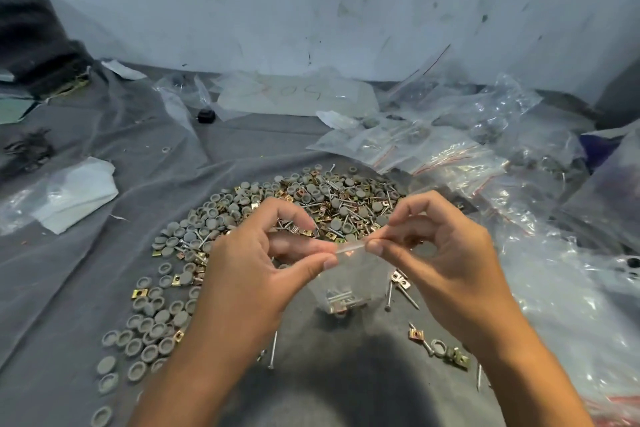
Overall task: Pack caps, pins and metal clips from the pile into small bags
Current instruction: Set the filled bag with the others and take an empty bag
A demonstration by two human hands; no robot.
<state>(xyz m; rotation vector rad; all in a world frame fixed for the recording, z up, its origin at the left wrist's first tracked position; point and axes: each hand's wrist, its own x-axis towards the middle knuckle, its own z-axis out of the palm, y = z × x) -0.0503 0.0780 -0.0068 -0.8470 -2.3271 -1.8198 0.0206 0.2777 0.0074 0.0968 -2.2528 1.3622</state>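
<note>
A pile of grey round caps, thin metal pins and brass-coloured metal clips lies on a grey cloth. More grey caps trail toward the lower left. A small clear bag hangs between my hands above the cloth, with a few pins and clips at its bottom. My left hand pinches the left end of the bag's top strip. My right hand pinches its right end. Loose pins and clips lie below the bag.
Filled and empty clear zip bags with red seal lines spread at the right, along with crumpled plastic. A white folded sheet lies at the left. A scuffed wall rises behind. A small black object sits at the back.
</note>
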